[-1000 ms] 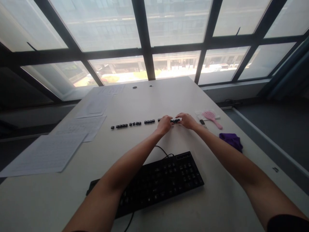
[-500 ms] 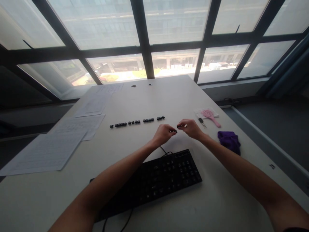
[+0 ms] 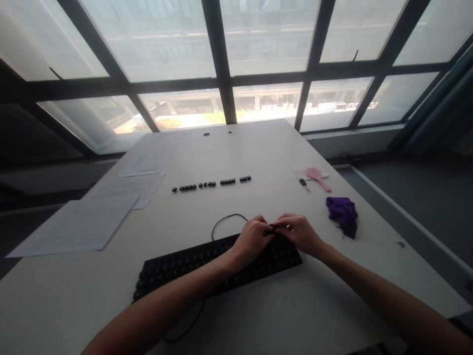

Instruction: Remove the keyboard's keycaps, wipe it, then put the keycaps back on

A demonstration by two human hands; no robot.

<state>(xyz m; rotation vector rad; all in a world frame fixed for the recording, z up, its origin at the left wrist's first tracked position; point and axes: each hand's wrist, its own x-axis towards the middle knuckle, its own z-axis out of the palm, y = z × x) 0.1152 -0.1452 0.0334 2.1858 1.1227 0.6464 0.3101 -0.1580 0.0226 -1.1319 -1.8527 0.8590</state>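
Note:
A black keyboard (image 3: 177, 266) lies slantwise in front of me, partly hidden by my forearms. My left hand (image 3: 254, 236) is closed in a pinch at its far right edge. Close beside it, my right hand (image 3: 295, 234) is also pinched, the fingertips of both hands nearly meeting over the keys. Between them shows a small black piece (image 3: 272, 227), too small and covered to name surely. Farther off, several black keycaps (image 3: 187, 187) stand in a broken row on the white table (image 3: 254, 153).
Printed papers (image 3: 74, 227) spread along the left side. At the right lie a pink hairbrush (image 3: 316, 176), a small black-ended tool (image 3: 303, 183) and a crumpled purple cloth (image 3: 343, 214). A thin cable (image 3: 221, 220) loops behind the keyboard; windows stand beyond the table.
Both hands have come back toward me and down, from above the table beyond the keyboard to its far right edge. The keycap row looks the same. The view has shifted slightly.

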